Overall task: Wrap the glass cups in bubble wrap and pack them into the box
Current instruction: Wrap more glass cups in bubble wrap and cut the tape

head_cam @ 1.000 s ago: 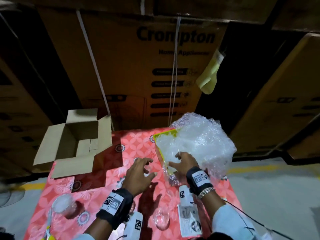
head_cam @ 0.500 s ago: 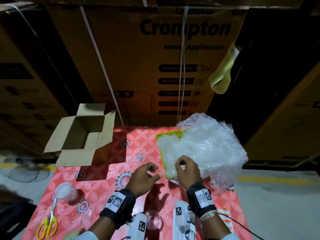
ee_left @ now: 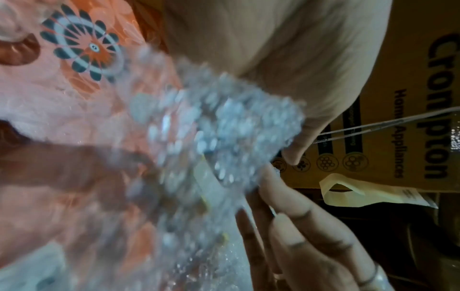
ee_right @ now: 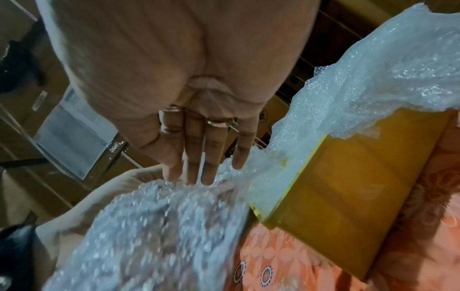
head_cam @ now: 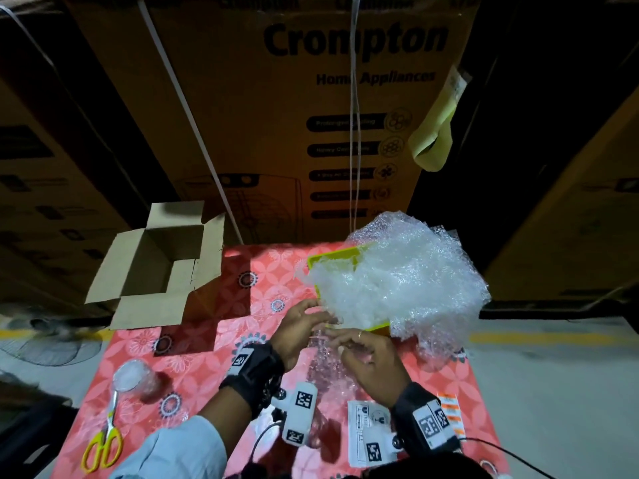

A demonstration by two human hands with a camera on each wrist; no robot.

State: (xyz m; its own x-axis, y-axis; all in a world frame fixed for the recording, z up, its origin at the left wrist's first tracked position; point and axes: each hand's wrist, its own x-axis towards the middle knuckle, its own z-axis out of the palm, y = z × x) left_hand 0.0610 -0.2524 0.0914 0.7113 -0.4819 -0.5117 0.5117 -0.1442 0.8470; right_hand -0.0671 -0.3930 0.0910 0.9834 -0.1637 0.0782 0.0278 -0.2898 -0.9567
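A loose sheet of bubble wrap (head_cam: 325, 361) hangs between my two hands over the red floral table (head_cam: 221, 354). My left hand (head_cam: 311, 318) pinches its upper edge, thumb over the sheet (ee_left: 224, 128). My right hand (head_cam: 349, 340) holds the same edge; its ringed fingers (ee_right: 204, 153) lie straight along the sheet (ee_right: 161, 226) and its thumb is hidden. Just beyond them, a heap of bubble wrap (head_cam: 408, 281) fills a yellow tray (head_cam: 332, 258). The open cardboard box (head_cam: 179, 243) stands at the table's far left. One glass cup (head_cam: 133, 376) sits near the left edge.
Yellow scissors (head_cam: 103, 440) lie at the near left corner. White printed labels (head_cam: 363, 426) rest by my right wrist. Tall stacked cartons (head_cam: 311, 115) wall in the far side of the table. Grey floor (head_cam: 553, 392) drops away on the right.
My right hand has drawn a sheet off the heap toward me. My left hand, hovering open before, has come across and now pinches the sheet too.
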